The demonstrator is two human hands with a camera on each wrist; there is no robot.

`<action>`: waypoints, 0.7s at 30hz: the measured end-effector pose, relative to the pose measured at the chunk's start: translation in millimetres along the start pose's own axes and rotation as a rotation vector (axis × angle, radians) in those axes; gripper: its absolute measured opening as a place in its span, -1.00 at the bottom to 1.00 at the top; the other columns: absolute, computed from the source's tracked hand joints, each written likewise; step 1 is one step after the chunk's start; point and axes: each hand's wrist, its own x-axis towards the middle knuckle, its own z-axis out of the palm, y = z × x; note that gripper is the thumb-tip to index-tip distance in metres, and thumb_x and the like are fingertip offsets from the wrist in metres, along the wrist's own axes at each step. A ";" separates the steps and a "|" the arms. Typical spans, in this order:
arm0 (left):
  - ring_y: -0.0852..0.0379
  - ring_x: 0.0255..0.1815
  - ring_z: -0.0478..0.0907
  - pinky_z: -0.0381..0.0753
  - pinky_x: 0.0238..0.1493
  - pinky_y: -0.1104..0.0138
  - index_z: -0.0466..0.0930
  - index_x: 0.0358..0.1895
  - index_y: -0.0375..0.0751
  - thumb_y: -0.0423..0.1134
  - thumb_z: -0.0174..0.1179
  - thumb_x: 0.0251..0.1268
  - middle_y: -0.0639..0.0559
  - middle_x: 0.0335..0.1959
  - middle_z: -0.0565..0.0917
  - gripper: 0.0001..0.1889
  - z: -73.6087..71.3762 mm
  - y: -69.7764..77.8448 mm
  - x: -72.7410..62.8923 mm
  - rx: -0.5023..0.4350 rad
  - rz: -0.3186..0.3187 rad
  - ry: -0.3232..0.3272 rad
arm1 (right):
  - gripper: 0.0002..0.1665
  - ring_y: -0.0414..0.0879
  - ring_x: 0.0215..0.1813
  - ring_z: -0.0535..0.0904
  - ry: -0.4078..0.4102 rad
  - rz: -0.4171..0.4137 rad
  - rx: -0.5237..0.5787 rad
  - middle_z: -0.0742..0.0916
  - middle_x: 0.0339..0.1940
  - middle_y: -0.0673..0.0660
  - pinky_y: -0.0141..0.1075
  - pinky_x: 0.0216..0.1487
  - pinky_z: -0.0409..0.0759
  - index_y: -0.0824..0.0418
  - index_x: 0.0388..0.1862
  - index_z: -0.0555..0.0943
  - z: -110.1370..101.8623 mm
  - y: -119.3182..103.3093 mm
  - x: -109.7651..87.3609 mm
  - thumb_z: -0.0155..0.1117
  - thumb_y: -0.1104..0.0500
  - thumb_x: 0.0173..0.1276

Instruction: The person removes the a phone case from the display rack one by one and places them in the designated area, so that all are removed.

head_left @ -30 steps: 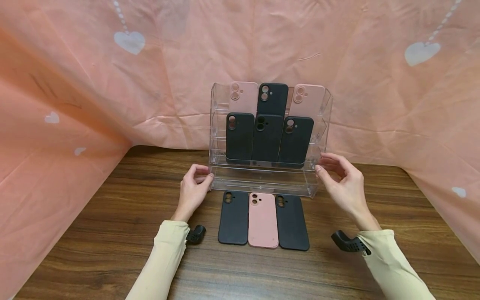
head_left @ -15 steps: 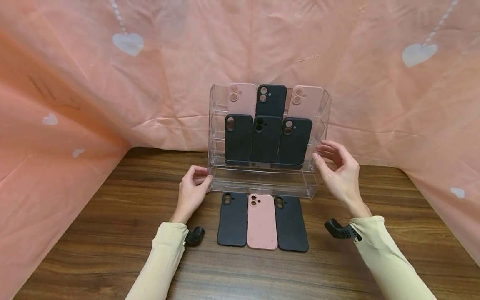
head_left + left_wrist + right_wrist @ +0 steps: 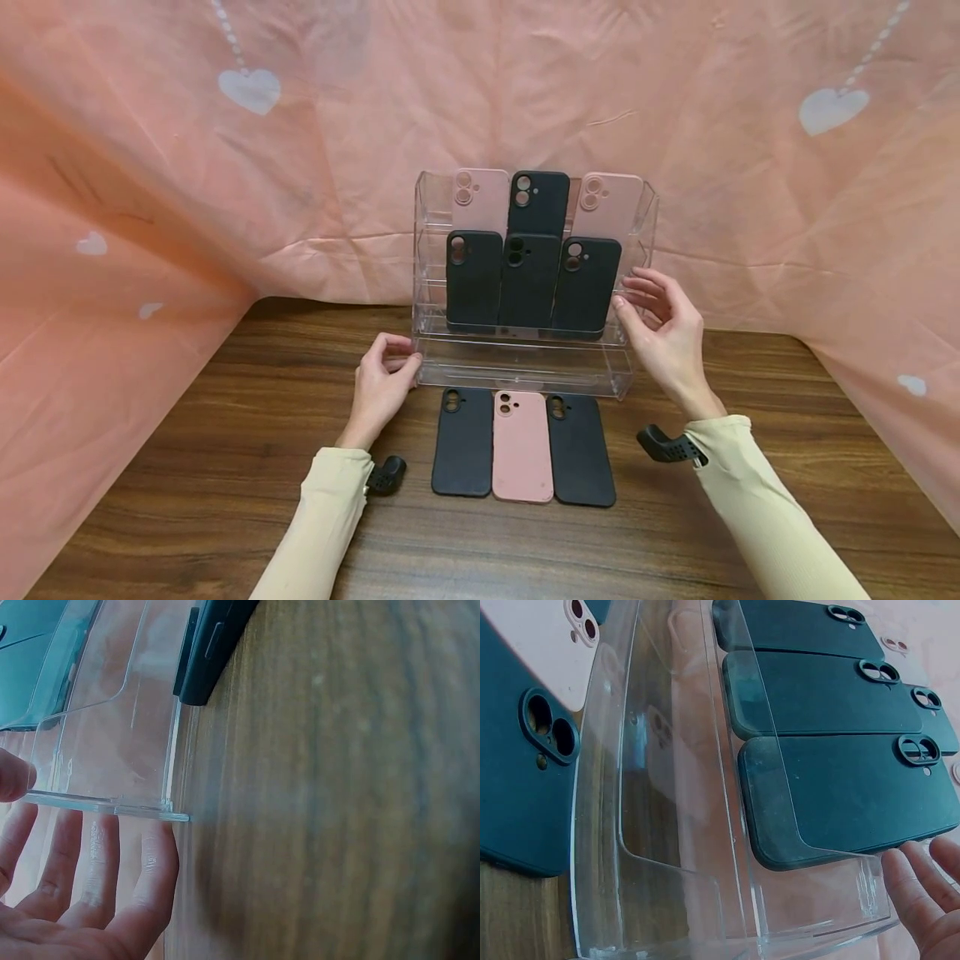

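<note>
A clear acrylic display stand (image 3: 517, 380) stands on the table with phone cases leaning in two tiers. My left hand (image 3: 381, 385) rests fingertips on its lower left side; in the left wrist view the fingers (image 3: 156, 851) reach the clear end wall. At the right side, my right hand (image 3: 667, 333) is raised, thumb tip close to the right-hand black phone case (image 3: 587, 287) in the front tier. In the right wrist view, fingertips (image 3: 904, 881) lie near that case's edge and the stand's end wall. The left black case (image 3: 474, 283) and middle black case (image 3: 529, 287) lean beside it.
Behind stand a pink case (image 3: 483, 198), a black case (image 3: 540, 198) and another pink case (image 3: 609, 202). On the table in front lie a black case (image 3: 461, 450), a pink case (image 3: 522, 454) and a black case (image 3: 581, 458). Pink curtains (image 3: 345, 150) enclose the table.
My right hand has moved up and leftward along the stand's right side, toward the front right black case. The left hand stays at the left side; the cases keep their places.
</note>
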 end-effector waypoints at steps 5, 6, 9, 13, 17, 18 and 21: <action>0.04 -0.07 0.75 0.70 -0.36 0.47 0.56 0.05 -0.20 -0.31 0.27 0.36 -0.18 0.07 0.67 -0.76 0.0 -0.5 -0.2 -0.004 -0.007 -0.003 | -0.42 -0.40 0.01 0.69 0.000 0.008 -0.027 0.74 0.12 0.18 -0.63 0.06 0.61 0.20 0.33 0.54 3.6 -1.3 5.8 0.42 0.29 0.34; 0.03 -0.06 0.75 0.70 -0.36 0.47 0.56 0.04 -0.20 -0.31 0.27 0.36 -0.18 0.07 0.67 -0.76 0.2 -0.8 -0.1 -0.006 -0.008 -0.003 | -0.43 -0.42 0.00 0.68 0.003 0.010 -0.036 0.74 0.13 0.21 -0.62 0.07 0.62 0.20 0.33 0.54 4.5 -1.9 7.0 0.42 0.27 0.35; -0.01 -0.04 0.76 0.70 -0.36 0.48 0.56 0.04 -0.20 -0.32 0.27 0.35 -0.18 0.07 0.67 -0.76 0.6 -1.4 0.2 -0.006 -0.005 -0.002 | -0.43 -0.47 -0.03 0.67 0.016 0.024 -0.084 0.75 0.13 0.22 -0.58 0.08 0.64 0.20 0.33 0.53 7.3 -2.4 10.5 0.42 0.20 0.36; -0.05 -0.01 0.76 0.70 -0.35 0.47 0.57 0.04 -0.21 -0.32 0.27 0.34 -0.19 0.07 0.68 -0.75 0.9 -1.4 0.2 0.002 0.000 0.000 | -0.41 -0.22 0.04 0.75 0.018 0.042 -0.142 0.76 0.13 0.22 -0.53 0.08 0.68 0.20 0.35 0.51 11.2 -1.6 13.8 0.41 0.17 0.37; -0.06 0.00 0.76 0.70 -0.35 0.47 0.57 0.04 -0.20 -0.31 0.27 0.34 -0.18 0.07 0.68 -0.75 1.0 -0.8 0.4 0.011 0.000 0.003 | -0.37 0.13 0.05 0.78 0.014 0.033 -0.183 0.76 0.10 0.24 -0.57 0.01 0.67 0.17 0.39 0.48 14.8 -0.9 16.8 0.41 0.17 0.36; -0.07 0.01 0.75 0.70 -0.35 0.47 0.57 0.04 -0.20 -0.31 0.27 0.34 -0.19 0.07 0.68 -0.75 1.0 -0.7 0.5 0.010 0.000 0.004 | -0.36 0.16 0.04 0.78 0.016 0.031 -0.192 0.76 0.08 0.24 -0.60 -0.02 0.66 0.16 0.39 0.48 15.7 -0.7 17.5 0.42 0.17 0.36; -0.07 0.01 0.75 0.70 -0.35 0.47 0.57 0.04 -0.21 -0.31 0.27 0.34 -0.19 0.08 0.68 -0.75 1.0 -0.6 0.9 0.007 0.001 0.004 | -0.33 0.19 -0.03 0.79 0.029 0.024 -0.215 0.75 0.03 0.26 -0.70 -0.12 0.60 0.14 0.40 0.48 18.3 -0.2 19.5 0.44 0.18 0.33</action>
